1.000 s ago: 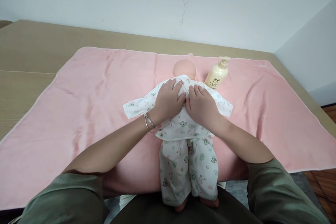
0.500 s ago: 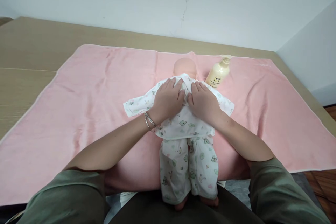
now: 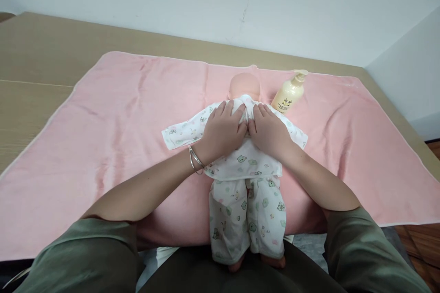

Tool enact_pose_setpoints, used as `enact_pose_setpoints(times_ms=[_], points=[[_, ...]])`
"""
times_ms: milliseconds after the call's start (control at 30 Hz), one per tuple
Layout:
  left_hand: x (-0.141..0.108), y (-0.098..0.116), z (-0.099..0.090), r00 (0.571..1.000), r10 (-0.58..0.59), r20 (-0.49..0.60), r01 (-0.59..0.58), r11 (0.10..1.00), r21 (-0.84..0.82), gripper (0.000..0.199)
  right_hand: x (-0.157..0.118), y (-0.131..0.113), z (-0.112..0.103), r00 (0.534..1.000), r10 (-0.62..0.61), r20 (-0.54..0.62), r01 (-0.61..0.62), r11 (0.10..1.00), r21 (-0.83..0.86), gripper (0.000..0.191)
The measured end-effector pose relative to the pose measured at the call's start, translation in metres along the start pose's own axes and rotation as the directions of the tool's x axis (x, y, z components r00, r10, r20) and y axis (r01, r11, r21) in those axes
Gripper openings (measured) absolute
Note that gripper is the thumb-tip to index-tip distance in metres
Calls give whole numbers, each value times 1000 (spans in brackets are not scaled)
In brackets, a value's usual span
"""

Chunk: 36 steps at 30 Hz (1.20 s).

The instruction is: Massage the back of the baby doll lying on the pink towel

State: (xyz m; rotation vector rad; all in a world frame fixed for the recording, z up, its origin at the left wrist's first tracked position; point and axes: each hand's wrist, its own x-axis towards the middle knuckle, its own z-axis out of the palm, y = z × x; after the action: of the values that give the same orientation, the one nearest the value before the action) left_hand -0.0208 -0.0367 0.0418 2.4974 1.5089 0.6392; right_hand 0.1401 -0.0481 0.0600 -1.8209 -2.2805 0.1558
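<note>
A baby doll [image 3: 244, 84] lies with its head toward the wall, dressed in a white printed top [image 3: 245, 160] and matching trousers [image 3: 228, 219]. No face shows on its head, so it appears to be face down. My left hand [image 3: 225, 126] rests flat on the left side of its upper back, fingers stretched out. On the right side of the back, my right hand [image 3: 268, 129] lies flat too, thumbs close together near the middle. Neither hand grips anything. The doll's feet hang over the table's front edge, near my lap.
Under the doll a pink blanket [image 3: 144, 123] covers much of the wooden table [image 3: 48, 50]. A cream pump bottle [image 3: 289, 91] lies or leans to the right of the doll's head. Behind the table stands a white wall [image 3: 172, 0].
Both hands stay on the doll's back; the thumbs have come slightly closer together and the cloth between them looks smoother. The view has shifted slightly.
</note>
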Motion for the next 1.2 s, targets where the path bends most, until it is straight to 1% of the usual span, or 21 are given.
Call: enact_pose_setpoints(times_ms=[100,233,333,433,500,567,600,667,733,767,800,867,933,967,1067,1100,1133,1200], points=[[7,-8,3,1000,-1,-4,1,999,-34,54,-5,-1,-4,1000,-15,-6,15,1000,11,56],[4,-6,9,999,-35,-30,34,999,-39,58,11,10,-7,999,-14,51,10,996,87,47],[1,-3,11,997,-56,-48,54,998,-46,58,23,17,-1,999,-27,24,25,995,98,47],[0,-3,12,997,-51,-54,49,997,-53,58,27,19,6,999,-33,-22,35,996,85,49],[0,-3,11,997,-52,-52,49,997,-55,58,26,19,5,999,-31,-29,34,995,98,48],[0,-3,11,997,-62,-47,60,997,-53,58,24,20,0,1000,-19,-25,22,990,137,44],[-1,-3,10,997,-68,-43,66,996,-53,59,23,20,-4,999,-8,-38,14,987,158,43],[-1,-3,10,997,-75,-33,73,996,-52,59,20,20,-9,994,18,-104,1,983,181,45],[-2,-3,10,996,-77,-35,75,995,-58,59,18,18,-9,983,14,-185,19,985,173,53],[-3,-3,10,996,-78,-40,75,995,-65,59,16,17,-7,979,-7,-204,41,986,163,56],[-3,-3,11,996,-79,-48,76,995,-72,59,16,15,-3,979,-34,-199,66,986,155,57],[-3,-3,12,994,-87,-60,82,993,-83,58,15,12,4,985,-89,-147,111,982,150,55],[-3,-4,12,994,-96,-55,91,992,-89,58,15,11,9,988,-115,-106,132,978,160,53],[-2,-4,12,994,-97,-50,92,992,-90,58,15,11,9,987,-115,-111,132,977,166,53],[-2,-4,12,996,-82,-46,77,993,-90,60,15,13,6,979,-86,-185,118,979,169,55],[-1,-4,12,996,-77,-46,73,994,-87,60,15,13,6,979,-81,-190,113,980,163,56],[-1,-4,12,996,-76,-48,72,994,-84,59,16,13,6,981,-83,-172,111,982,155,56],[-1,-5,13,995,-80,-54,75,994,-83,59,16,13,6,989,-107,-103,121,982,142,55]])
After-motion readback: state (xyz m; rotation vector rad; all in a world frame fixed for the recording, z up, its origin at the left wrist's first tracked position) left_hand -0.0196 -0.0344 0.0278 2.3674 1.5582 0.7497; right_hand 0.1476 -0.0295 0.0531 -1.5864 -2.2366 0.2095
